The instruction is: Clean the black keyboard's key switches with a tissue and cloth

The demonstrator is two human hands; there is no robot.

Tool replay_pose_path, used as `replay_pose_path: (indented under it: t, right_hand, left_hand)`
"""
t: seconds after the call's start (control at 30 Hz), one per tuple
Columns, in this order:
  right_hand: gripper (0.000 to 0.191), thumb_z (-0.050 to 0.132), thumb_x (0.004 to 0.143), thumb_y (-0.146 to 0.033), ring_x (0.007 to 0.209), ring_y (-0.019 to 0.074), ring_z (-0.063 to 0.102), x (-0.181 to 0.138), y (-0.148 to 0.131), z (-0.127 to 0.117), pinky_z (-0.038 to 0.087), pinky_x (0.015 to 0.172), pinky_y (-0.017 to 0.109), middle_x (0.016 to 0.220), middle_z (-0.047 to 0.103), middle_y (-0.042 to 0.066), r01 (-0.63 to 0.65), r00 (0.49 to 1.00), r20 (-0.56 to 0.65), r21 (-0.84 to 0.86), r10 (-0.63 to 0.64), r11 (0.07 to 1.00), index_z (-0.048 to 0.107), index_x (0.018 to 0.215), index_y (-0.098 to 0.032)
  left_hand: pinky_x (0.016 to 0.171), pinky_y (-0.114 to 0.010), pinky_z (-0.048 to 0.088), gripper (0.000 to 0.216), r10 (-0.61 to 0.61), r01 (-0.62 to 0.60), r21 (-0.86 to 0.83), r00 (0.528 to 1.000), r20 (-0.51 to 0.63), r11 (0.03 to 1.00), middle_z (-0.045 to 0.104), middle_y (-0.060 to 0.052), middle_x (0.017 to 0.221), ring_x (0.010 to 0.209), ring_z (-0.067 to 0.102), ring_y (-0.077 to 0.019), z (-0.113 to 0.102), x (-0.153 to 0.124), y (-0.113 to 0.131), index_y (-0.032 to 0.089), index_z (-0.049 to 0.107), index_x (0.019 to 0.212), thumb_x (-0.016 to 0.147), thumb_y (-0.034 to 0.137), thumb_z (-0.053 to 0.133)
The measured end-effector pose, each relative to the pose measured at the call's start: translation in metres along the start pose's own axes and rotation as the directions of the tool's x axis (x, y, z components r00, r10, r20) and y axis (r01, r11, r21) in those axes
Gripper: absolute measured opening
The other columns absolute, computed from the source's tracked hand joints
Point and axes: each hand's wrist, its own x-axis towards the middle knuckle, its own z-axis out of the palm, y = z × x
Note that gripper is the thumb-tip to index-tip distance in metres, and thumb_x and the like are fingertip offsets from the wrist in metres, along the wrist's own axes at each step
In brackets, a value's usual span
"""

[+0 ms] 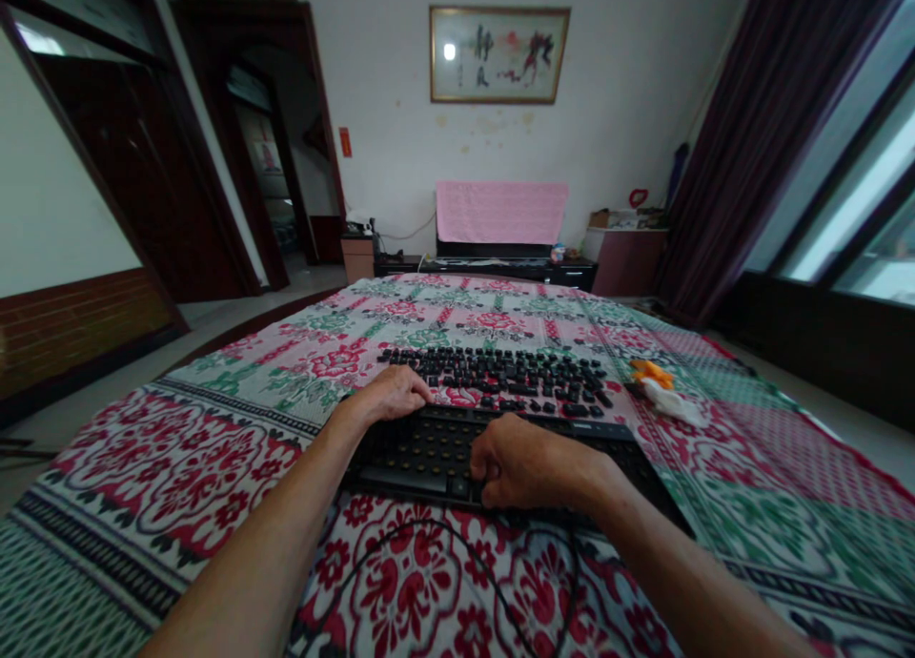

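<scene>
A black keyboard (429, 453) lies on the patterned cloth in front of me, much of its deck bare of keycaps, with rows of small round posts showing. A long keycap (407, 475) sits in its front row. My left hand (393, 393) is closed at the keyboard's far left edge, gripping it with bent fingers. Over the front row, right of the middle, my right hand (511, 462) is closed in a pinch; its fingertips hide whatever is between them. Loose black keycaps (521, 372) lie in rough rows just beyond the keyboard.
An orange and white cloth-like item (658, 386) lies to the right of the keycaps. A black cable (472, 548) curves over the patterned cloth (235, 486) near me. Beyond the covered surface stand a low cabinet (572, 275) and a screen under a pink cloth (500, 212).
</scene>
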Motion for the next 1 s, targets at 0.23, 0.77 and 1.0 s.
replay_pose_path:
  t: [0.23, 0.77, 1.0]
  right_hand:
    - [0.016, 0.052, 0.056, -0.015, 0.058, 0.013, 0.056, 0.002, -0.015, 0.002, 0.034, 0.045, 0.018, 0.064, 0.063, 0.004, -0.109, 0.994, -0.02, -0.087, 0.108, 0.99, 0.063, 0.066, -0.016]
    - [0.019, 0.052, 0.058, -0.016, 0.06, 0.0156, 0.057, 0.006, -0.021, 0.003, 0.037, 0.047, 0.019, 0.068, 0.064, 0.009, -0.093, 0.996, -0.004, -0.147, 0.093, 0.985, 0.065, 0.071, -0.012]
    - [0.021, 0.049, 0.061, -0.019, 0.056, 0.0106, 0.055, 0.006, -0.002, -0.001, 0.034, 0.045, 0.015, 0.064, 0.064, 0.002, 0.01, 0.999, 0.041, -0.016, -0.01, 1.0, 0.067, 0.072, -0.016]
  left_hand:
    - [0.065, -0.016, 0.039, 0.031, 0.004, -0.004, -0.013, 1.0, 0.002, 1.0, 0.066, 0.001, 0.079, 0.071, 0.056, -0.0116, -0.002, -0.001, 0.003, 0.02, 0.068, 0.084, 0.065, 0.019, 0.044]
    - [0.065, -0.017, 0.038, 0.031, 0.036, -0.036, 0.011, 0.999, -0.002, 0.999, 0.067, 0.002, 0.079, 0.071, 0.056, -0.011, 0.001, 0.002, -0.002, 0.021, 0.068, 0.085, 0.065, 0.018, 0.044]
    - [0.064, -0.016, 0.038, 0.031, 0.029, -0.029, 0.003, 1.0, 0.008, 1.0, 0.067, 0.002, 0.078, 0.07, 0.056, -0.0106, 0.0, 0.001, -0.001, 0.021, 0.067, 0.085, 0.065, 0.017, 0.045]
